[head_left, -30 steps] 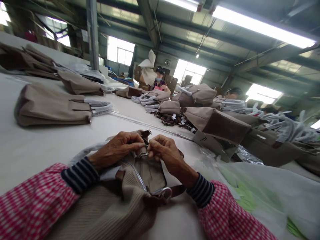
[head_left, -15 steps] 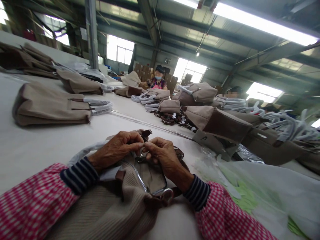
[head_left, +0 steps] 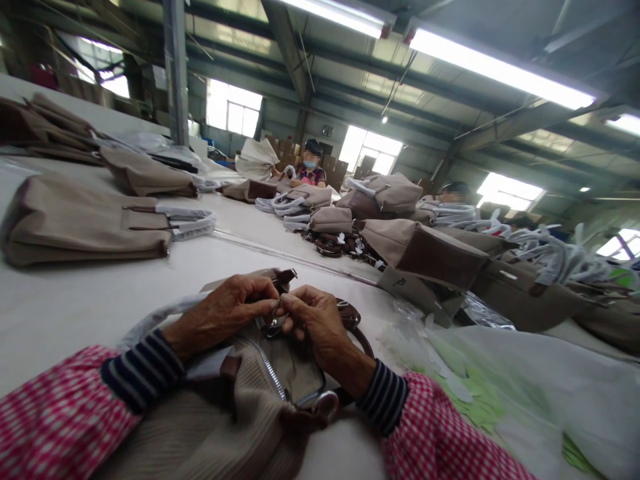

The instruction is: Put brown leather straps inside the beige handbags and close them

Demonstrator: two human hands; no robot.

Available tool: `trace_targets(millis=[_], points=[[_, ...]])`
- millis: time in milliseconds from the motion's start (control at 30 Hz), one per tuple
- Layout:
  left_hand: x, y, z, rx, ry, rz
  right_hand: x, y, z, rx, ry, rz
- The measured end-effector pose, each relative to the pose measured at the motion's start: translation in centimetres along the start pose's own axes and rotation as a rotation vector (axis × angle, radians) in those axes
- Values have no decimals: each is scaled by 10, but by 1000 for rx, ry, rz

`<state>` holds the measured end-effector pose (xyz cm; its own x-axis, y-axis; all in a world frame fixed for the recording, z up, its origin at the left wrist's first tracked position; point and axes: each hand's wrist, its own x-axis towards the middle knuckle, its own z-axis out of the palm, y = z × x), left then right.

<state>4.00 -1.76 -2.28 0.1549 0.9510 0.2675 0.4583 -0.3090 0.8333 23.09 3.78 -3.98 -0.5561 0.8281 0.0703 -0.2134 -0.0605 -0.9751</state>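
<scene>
A beige handbag (head_left: 235, 420) with a silver zipper and brown trim lies in front of me on the white table (head_left: 75, 293). My left hand (head_left: 225, 317) and my right hand (head_left: 315, 323) meet above its far end, fingers pinched together on a small metal clasp (head_left: 275, 319) of the bag. A brown strap (head_left: 357, 327) curves out behind my right hand. A handle wrapped in white (head_left: 150, 317) shows behind my left wrist.
A finished beige bag (head_left: 75, 223) lies at the left, more bags (head_left: 145, 173) behind it. A long row of bags (head_left: 425, 250) and wrapped handles runs along the right. Clear plastic with green paper (head_left: 480, 393) lies at right. Two other people (head_left: 310, 170) work at the far end.
My hands have drawn closer together on the clasp. The view has shifted slightly; the far person has lowered a pale bag.
</scene>
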Motion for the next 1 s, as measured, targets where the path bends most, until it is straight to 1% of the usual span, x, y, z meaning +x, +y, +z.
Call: trace_targets(millis=[100,200,400,633,833,933,1000], points=[[-1,2,0,38,7,4,1,-1,0,-5,-26,54],[-2,1,1,45,12,11,3,0,-1,16,-24,88],[0,-5,3,51,50,35,5,4,0,52,42,99],[-1,1,6,92,66,41,4,8,4,64,55,71],[-2,-1,4,27,54,46,8,13,1,109,-15,99],[-1,-3,3,66,34,48,9,12,1,114,-42,105],[0,-4,4,123,14,43,8,8,-1,61,-67,109]])
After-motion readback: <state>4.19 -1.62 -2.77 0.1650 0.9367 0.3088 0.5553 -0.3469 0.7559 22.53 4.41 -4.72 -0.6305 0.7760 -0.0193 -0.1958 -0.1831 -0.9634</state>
